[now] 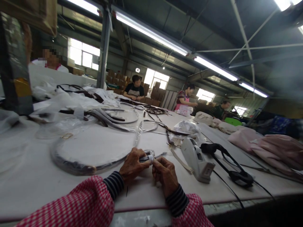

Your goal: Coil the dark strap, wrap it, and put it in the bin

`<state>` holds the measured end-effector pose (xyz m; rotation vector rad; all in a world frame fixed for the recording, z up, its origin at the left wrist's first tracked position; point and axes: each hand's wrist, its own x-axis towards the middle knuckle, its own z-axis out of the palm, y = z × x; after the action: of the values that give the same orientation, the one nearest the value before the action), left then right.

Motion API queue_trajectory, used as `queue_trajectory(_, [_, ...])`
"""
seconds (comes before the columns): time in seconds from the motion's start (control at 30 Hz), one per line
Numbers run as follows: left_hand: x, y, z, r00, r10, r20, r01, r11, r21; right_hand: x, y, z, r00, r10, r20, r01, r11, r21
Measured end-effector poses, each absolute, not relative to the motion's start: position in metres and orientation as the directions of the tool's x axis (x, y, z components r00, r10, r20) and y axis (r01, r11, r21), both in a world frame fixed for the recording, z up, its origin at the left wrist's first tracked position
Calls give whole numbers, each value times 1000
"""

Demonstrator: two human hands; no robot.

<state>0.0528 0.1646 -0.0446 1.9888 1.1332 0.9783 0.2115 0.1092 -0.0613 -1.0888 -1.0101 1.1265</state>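
Low in the middle of the frame, a left hand and a right hand, almost touching, above a long work table covered in smooth white cloth. Narrow pinch in both hands on a clear-sleeved strap end: left fingers curled around the glossy plastic, right fingertips closed near its far end. Out of that end, a thin pointed tip, too small to identify. At the wrists, dark striped knit cuffs, then loose pink-and-white checked oversleeves, soft and gathered.

Just left of the hands, a large ring of coiled strap, sealed in shiny film, lying flat on the cloth. Farther up the table, more curved straps in clear film, dark edges showing through, and a tangle of thin brown straps. Just right of the hands, a chunky white plastic tape dispenser, hard and angular, beside a flat cream webbing strap. Farther right, a black strap in loose loops, its end trailing over the table edge. Along the right edge, folds of pale pink fabric. At the upper left, crumpled white plastic bags. Beyond the table's far end, stacked cardboard cartons and other workers, one in a dark top, one in a pink apron.
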Motion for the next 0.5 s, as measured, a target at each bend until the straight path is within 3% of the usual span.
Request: queue_trajectory(0.5, [52,163,-44,361,891,277,422,-420,803,212,109,-63,159,983,95,-122,115,-986])
